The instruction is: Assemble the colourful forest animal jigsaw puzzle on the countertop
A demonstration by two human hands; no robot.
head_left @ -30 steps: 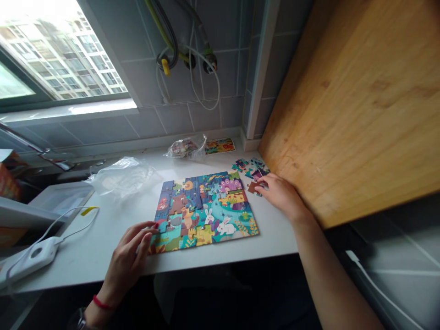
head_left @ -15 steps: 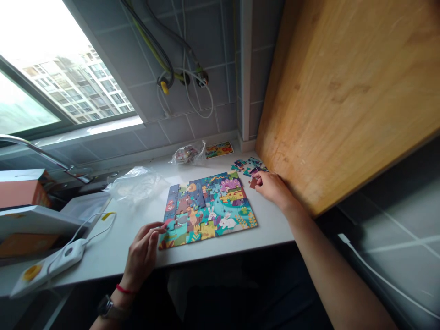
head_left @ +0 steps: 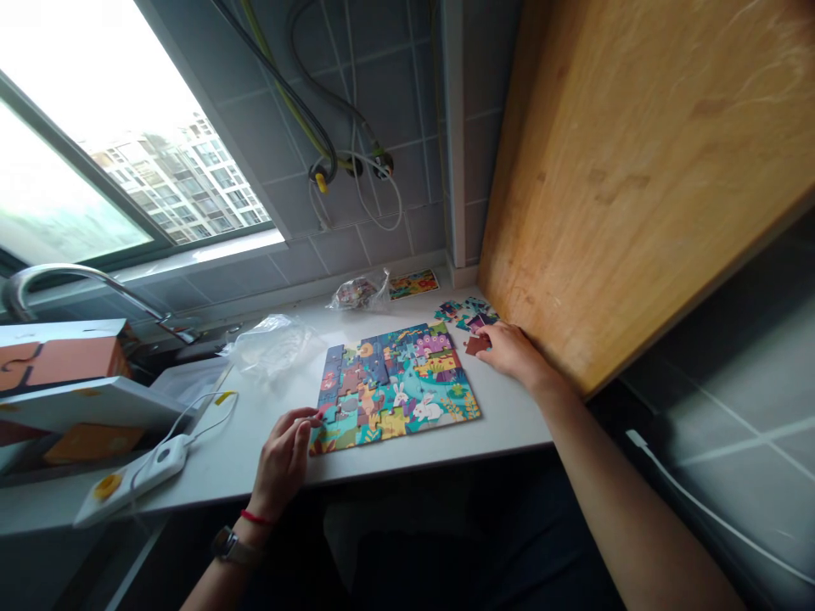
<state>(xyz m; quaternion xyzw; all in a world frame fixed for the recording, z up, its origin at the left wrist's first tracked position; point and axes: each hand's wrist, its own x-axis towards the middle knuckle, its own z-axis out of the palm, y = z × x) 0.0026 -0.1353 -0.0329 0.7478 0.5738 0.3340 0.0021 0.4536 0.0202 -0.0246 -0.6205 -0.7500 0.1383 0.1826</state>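
Note:
A colourful jigsaw puzzle point(head_left: 398, 390) with animals lies mostly joined on the white counter. My left hand point(head_left: 285, 458) is at its left edge, thumb and fingers closed around a small pinkish puzzle piece point(head_left: 323, 414), which the fingertips partly cover. To the right of the puzzle, my right hand point(head_left: 513, 352) pinches a reddish-brown puzzle piece point(head_left: 476, 343) low over the counter. Just beyond that hand is a pile of loose puzzle pieces point(head_left: 468, 312). One dark blue piece point(head_left: 375, 363) seems to lie on top of the joined puzzle.
Behind the puzzle are a clear bag of pieces point(head_left: 357, 293) and a picture card point(head_left: 413, 283). Another clear plastic bag point(head_left: 273, 346) sits left. A power strip point(head_left: 137, 479), boxes point(head_left: 64, 356) and a faucet point(head_left: 95, 271) stand farther left. A wooden panel point(head_left: 630, 187) rises at right.
The view has shifted slightly, so everything appears a little farther right. Both hands stay in nearly the same places; the reddish-brown piece lies flatter under my right fingers.

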